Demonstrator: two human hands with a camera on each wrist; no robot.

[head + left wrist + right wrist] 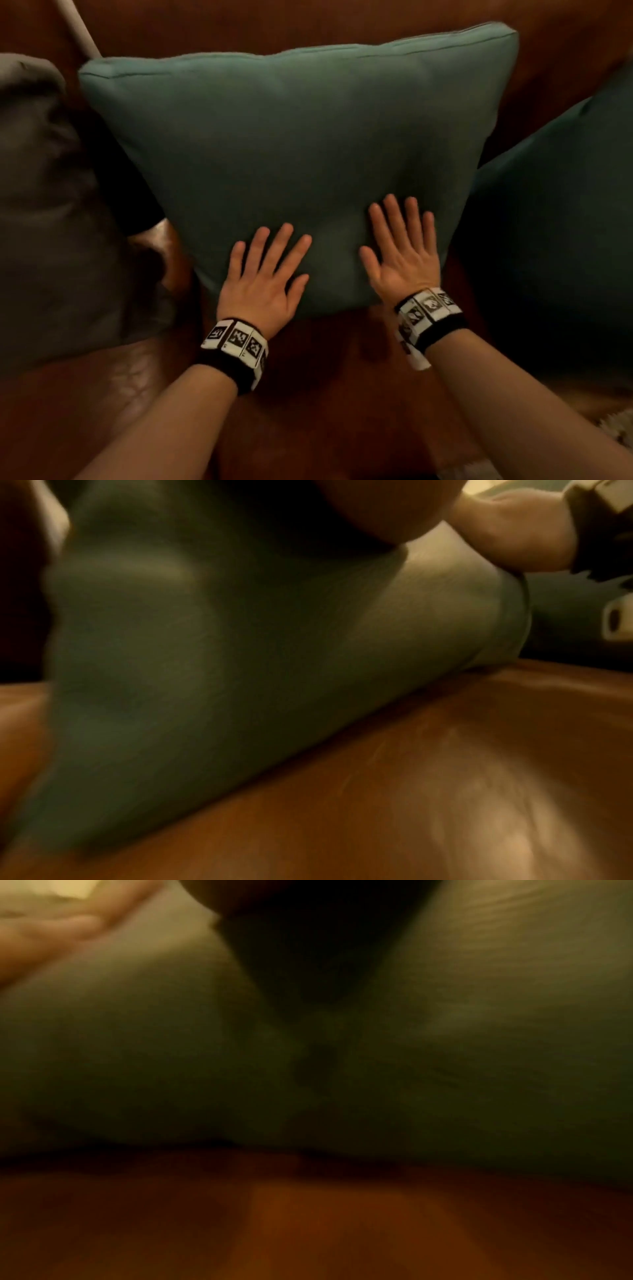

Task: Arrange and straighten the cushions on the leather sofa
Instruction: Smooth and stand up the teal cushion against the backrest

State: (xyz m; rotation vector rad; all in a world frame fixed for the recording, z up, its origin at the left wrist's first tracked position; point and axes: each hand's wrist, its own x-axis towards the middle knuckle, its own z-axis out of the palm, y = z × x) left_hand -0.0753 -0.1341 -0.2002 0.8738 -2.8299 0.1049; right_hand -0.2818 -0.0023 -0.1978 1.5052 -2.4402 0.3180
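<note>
I am pressing both hands flat on the big square teal fabric cushion (294, 144). My left hand (263, 284) is lying on its lower front, and my right hand (404, 253) is lying just beside it, a bit higher up. The two hands are near each other but not touching. All the fingers are straight and spread out, so I am gripping nothing. I think I am doing this to pat the cushion smooth and push it back so it leans well.

The cushion is standing under and beyond my hands, with its bottom edge sitting on the brown leather sofa (308, 394) seat and its top leaning on the sofa back. It is looking a little tilted, with the top corner past my right hand sitting higher than the one past my left hand. In the left wrist view, the cushion is meeting the shiny seat along its lower edge.

Out past my right hand a second dark teal cushion (561, 219) is leaning, close beside the first one. Out past my left hand a soft grey cushion (51, 212) is slumping on the seat. I think those two are still needing a tidy after this one.
</note>
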